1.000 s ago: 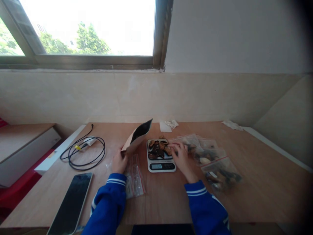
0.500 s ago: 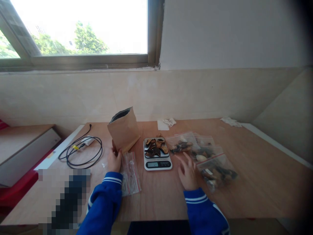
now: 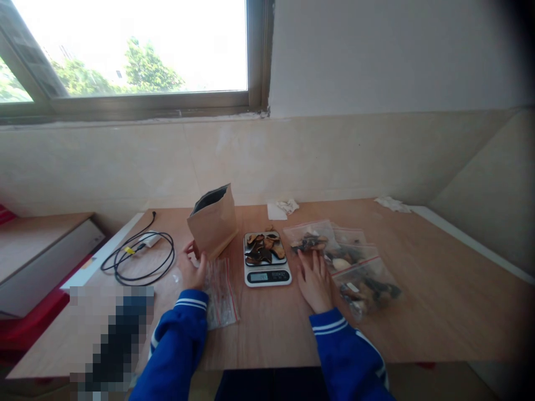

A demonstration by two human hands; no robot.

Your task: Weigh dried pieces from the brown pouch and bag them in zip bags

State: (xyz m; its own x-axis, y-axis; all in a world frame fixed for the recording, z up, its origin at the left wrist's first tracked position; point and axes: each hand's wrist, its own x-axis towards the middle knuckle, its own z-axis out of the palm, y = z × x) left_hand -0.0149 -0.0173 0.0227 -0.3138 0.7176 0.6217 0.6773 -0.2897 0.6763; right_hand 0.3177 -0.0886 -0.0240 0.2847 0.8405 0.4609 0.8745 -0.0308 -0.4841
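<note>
The left hand [image 3: 192, 270], half curled, sat at the lower corner of a kraft pouch [image 3: 215, 227]; I couldn't tell whether it gripped. Then came clear zip bags [image 3: 222, 298], a digital scale [image 3: 267, 277] bearing dried brown slices [image 3: 263, 249], and the empty right hand [image 3: 316, 280], fingers spread, beside filled zip bags [image 3: 387, 274].

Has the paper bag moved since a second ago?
Yes. The paper bag, then tipped toward the scale, now stands upright, farther left of it.

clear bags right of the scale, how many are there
4 visible: left bag, beside the scale; back bag, to its right; middle bag, in front of the back bag; front bag, nearest of all. They overlap, so more may be hidden.
</note>
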